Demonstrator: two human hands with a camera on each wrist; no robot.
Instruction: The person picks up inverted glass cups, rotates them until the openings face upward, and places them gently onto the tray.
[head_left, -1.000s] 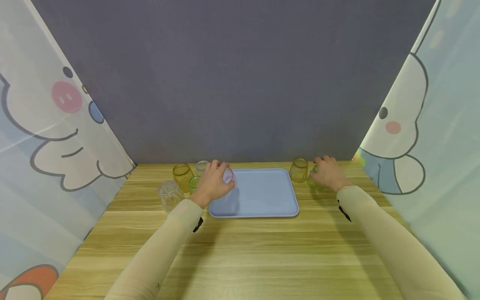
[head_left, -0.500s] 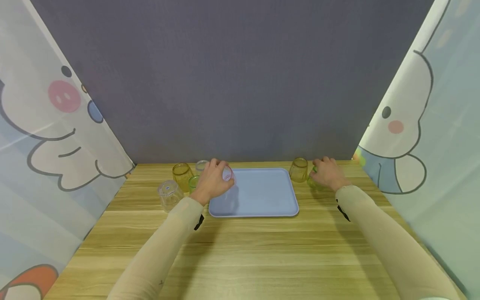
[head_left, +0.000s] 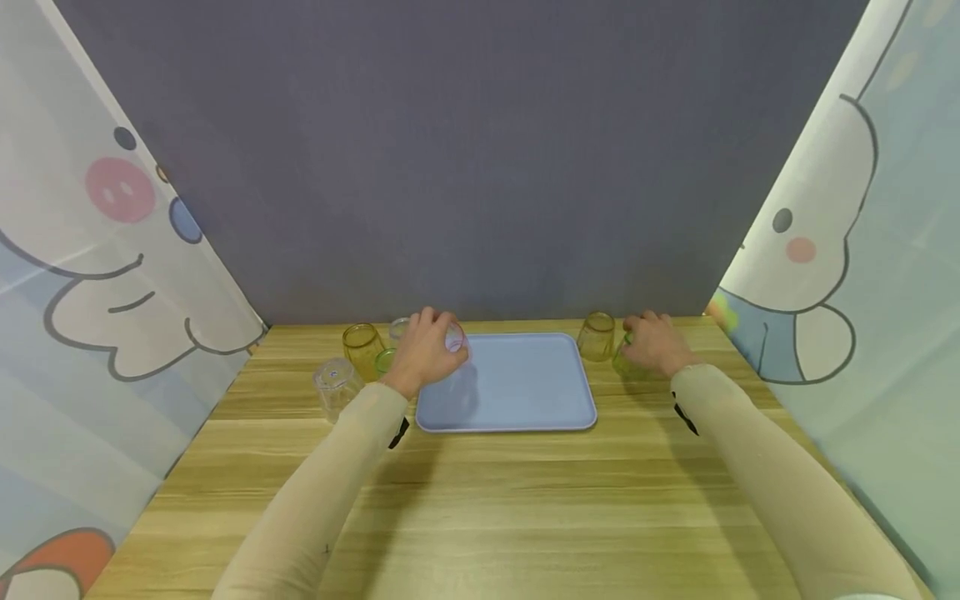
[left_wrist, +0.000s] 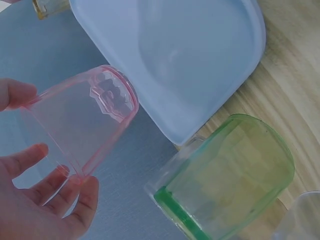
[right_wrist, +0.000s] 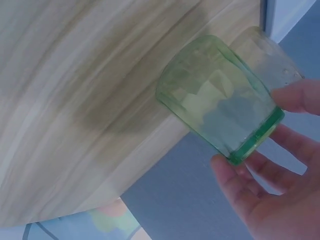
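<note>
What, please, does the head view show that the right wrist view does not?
Only the head view shows the left hand and the pink cup it holds. Only the right wrist view shows the right hand from its palm side, gripping a green cup by its thick end. Both share that hand, that cup and the table.

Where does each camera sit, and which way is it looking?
Head: worn on the head, looking forward and down at the table and tray; the left hand, right hand and both sleeves show.
Left wrist: worn on that wrist, facing the pink cup the left hand holds; part of that hand shows.
Right wrist: worn on that wrist, facing the green cup the right hand holds; part of that hand shows.
Shared: head and left wrist both see the pink cup and tray.
</note>
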